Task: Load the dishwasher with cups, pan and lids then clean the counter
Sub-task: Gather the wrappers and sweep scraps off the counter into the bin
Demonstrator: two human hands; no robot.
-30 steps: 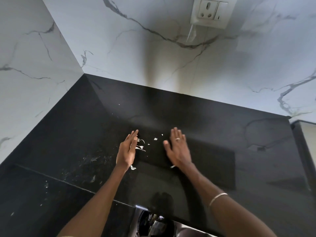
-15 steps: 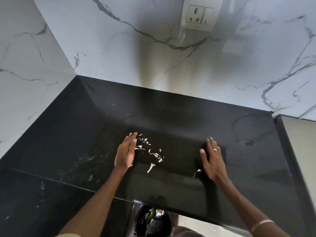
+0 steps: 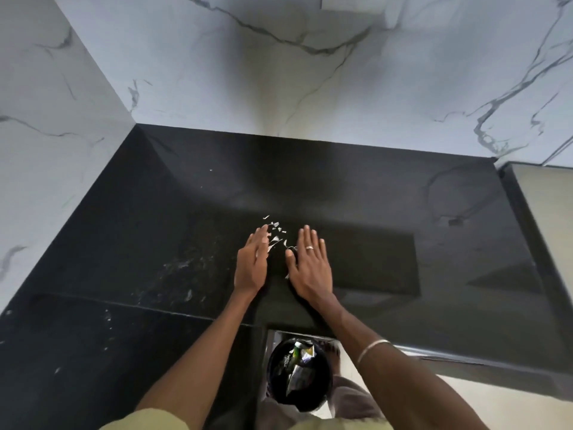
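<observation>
On the black stone counter [image 3: 372, 193] lies a small heap of white scraps [image 3: 276, 232], like bits of peel or shell. My left hand [image 3: 251, 264] stands on its edge just left of the scraps, fingers straight and together. Flat on the counter just right of them is my right hand [image 3: 310, 264], palm down, a ring on one finger. The scraps sit between the two hands near the fingertips. Neither hand holds anything. No cups, pan, lids or dishwasher are in view.
White marble walls [image 3: 310, 88] close the counter at the back and left. Below the counter's front edge stands a black bin [image 3: 299, 372] with rubbish in it, between my arms. Dried smears and specks [image 3: 183, 268] mark the counter to the left. A cabinet side [image 3: 545, 212] rises on the right.
My right hand has swept left across the counter toward my left hand, pushing the scattered scraps into a tighter heap. My view has tipped downward, showing more of the bin.
</observation>
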